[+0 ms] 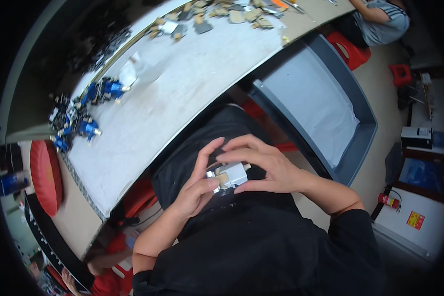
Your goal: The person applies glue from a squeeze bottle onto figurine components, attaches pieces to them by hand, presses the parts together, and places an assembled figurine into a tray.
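Note:
In front of my dark-clothed lap, I hold up a small silver-white toy part (238,174) with a beige piece set in it. My left hand (192,193) pinches its left end, the thumb lying on the near face and the index finger raised behind. Around the right end curves my right hand (276,170), closed, with the thumb at the lower edge and the fingers arched over the top. Fine details of the part are blurred, and the fingers partly cover it.
Blue-and-black toy figures (89,130) cluster on the white-covered table (182,74). Beige and grey pieces (202,24) are heaped along its far side, near a clear plastic bag or cup (129,74). A paper-lined grey bin (362,143) stands at right; another person (387,19) sits beyond.

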Tool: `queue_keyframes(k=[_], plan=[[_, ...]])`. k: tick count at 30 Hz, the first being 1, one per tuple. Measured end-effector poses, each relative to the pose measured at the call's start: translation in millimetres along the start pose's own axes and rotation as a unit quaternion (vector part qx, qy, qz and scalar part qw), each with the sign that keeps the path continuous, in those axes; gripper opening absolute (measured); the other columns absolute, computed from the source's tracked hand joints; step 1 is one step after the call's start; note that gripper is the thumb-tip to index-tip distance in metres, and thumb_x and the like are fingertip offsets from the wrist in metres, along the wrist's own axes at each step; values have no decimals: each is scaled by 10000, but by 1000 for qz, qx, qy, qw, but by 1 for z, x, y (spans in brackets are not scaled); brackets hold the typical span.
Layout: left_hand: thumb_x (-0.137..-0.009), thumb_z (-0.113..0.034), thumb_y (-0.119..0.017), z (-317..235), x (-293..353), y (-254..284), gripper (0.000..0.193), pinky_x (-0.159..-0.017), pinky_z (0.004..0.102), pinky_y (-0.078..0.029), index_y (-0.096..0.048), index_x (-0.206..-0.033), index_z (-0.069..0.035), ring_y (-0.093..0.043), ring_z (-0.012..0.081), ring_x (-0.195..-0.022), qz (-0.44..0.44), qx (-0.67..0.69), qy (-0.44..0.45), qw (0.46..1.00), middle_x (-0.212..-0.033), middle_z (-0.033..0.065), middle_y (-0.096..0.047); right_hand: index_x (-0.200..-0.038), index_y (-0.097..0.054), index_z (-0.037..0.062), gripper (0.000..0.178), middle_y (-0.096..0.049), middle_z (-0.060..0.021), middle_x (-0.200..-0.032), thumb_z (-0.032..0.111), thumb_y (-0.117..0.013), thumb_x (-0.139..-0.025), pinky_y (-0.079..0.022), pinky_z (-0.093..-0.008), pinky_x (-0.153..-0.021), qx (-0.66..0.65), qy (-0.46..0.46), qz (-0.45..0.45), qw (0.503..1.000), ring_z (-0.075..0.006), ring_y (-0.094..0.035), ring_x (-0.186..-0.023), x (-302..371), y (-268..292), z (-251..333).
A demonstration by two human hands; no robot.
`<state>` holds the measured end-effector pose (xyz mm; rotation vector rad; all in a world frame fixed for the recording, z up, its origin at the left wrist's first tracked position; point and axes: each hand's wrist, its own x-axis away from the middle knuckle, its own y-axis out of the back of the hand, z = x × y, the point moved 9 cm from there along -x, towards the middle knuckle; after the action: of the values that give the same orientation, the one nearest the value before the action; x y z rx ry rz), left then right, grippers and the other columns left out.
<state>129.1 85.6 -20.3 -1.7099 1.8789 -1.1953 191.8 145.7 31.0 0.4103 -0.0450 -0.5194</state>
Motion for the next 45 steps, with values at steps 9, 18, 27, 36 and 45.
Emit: queue_keyframes(k=[9,18,27,36,45], plan=[[-701,-183,-464,7,-56,-13,752,-915,332,-332,-91,-1350,-116,-441,233,-1069,-23,-34,-6,999,-1215,152,-383,-989,-545,35,381,-581,-85,-1001,108,-697,-647,-456,-297,-764,36,12,-186,982,-227,-570,-911,22,80,-36],[-866,-114,-466,-14,-13,30,153,-849,284,-381,-561,-889,4,-531,167,-914,-110,-226,-40,967,-912,107,-578,-875,-571,53,314,-600,-186,-841,232,-687,-645,-455,-410,-691,332,-193,-216,898,-355,-572,-791,-51,163,-299],[-834,-118,-536,-77,48,49,176,-753,272,-395,-532,-686,-22,-521,162,-854,-180,-270,-233,917,-755,55,-566,-1020,-537,-28,325,-583,-201,-988,155,-565,-752,-464,-377,-730,322,-2,-206,924,-337,-577,-846,-57,149,-338],[-674,-50,-643,-204,66,33,333,-884,375,-360,-557,-995,-73,-440,302,-1060,-343,-759,-315,456,-1093,122,-499,-769,-495,-28,162,-530,-83,-668,97,-597,-762,-388,-231,-465,96,-247,-49,963,-113,-493,-516,-13,124,-151],[-725,-260,-612,-315,80,87,362,-893,408,-346,-548,-1054,-123,-434,337,-1076,-485,-801,-232,261,-1105,167,-509,-1023,-481,16,314,-539,-86,-920,4,-575,-723,-406,-234,-694,-34,59,-143,987,-144,-515,-817,-113,56,17]])
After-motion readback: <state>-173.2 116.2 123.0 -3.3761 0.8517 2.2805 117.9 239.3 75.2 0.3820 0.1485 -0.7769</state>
